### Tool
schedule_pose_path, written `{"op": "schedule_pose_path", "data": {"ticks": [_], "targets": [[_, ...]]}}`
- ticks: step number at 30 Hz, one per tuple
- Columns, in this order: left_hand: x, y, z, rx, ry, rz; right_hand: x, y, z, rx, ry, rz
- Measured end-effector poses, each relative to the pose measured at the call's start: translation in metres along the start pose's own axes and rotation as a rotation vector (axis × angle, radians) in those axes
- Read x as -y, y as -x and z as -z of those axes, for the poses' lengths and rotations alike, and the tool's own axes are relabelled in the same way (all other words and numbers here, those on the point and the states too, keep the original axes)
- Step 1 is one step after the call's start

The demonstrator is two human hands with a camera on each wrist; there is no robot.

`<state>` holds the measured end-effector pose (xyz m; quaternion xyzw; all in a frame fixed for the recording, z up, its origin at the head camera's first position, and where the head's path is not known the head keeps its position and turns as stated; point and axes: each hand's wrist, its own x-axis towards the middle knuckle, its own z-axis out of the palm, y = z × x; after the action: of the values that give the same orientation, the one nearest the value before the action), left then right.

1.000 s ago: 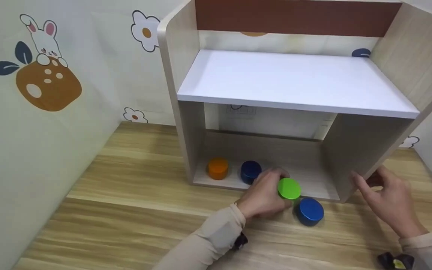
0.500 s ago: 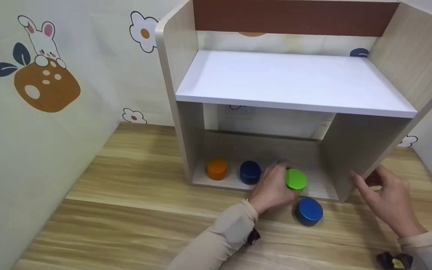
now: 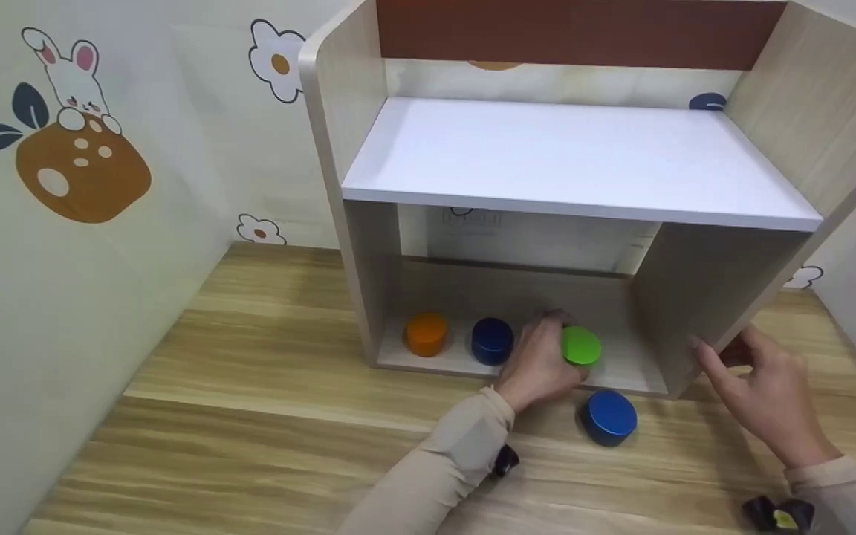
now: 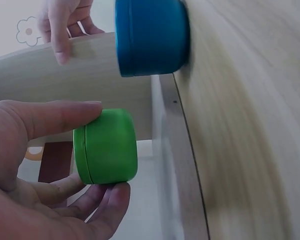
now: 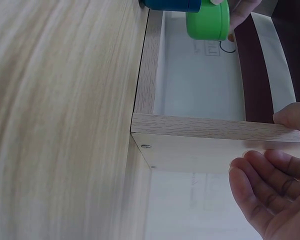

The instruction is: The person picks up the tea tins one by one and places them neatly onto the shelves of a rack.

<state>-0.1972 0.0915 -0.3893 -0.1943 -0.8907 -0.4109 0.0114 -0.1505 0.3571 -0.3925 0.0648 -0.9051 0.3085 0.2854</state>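
Observation:
My left hand [image 3: 542, 364] pinches a round green tin [image 3: 581, 345] by its sides, at the front of the shelf's lower compartment. In the left wrist view the green tin [image 4: 110, 146] sits between thumb and fingers, a small gap from the bottom board. A bright blue tin [image 3: 609, 417] stands on the table just ahead of the shelf. Inside, to the left of the hand, are an orange tin [image 3: 426, 334] and a dark blue tin [image 3: 493, 342]. My right hand [image 3: 773, 401] grips the front edge of the shelf's right side panel [image 5: 215, 127], thumb inside, fingers outside.
The wooden desktop shelf has a white upper board [image 3: 576, 163] over the lower compartment. It stands on a wood-grain table [image 3: 250, 423] against patterned walls [image 3: 190, 134]. Black wrist devices [image 3: 777, 514] hang below both sleeves.
My left hand has carried the green tin rightward and further back, from above the shelf's front edge into the lower compartment. The right hand has stayed at the side panel.

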Motion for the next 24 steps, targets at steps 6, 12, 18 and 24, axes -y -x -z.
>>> {"op": "schedule_pose_path", "data": {"ticks": [6,12,18,24], "targets": [[0.006,-0.002,-0.001,-0.004,-0.003,-0.014,0.003,0.000,0.002,0.033,0.003,-0.024],[0.009,-0.004,-0.003,0.008,-0.007,-0.030,0.004,0.000,0.002,0.043,0.011,-0.036],[0.011,-0.006,-0.003,0.011,-0.021,-0.019,0.004,-0.001,0.001,0.050,0.020,-0.045],[0.012,-0.008,-0.005,0.014,-0.030,-0.031,0.003,0.000,0.000,0.011,-0.003,-0.028]]}}
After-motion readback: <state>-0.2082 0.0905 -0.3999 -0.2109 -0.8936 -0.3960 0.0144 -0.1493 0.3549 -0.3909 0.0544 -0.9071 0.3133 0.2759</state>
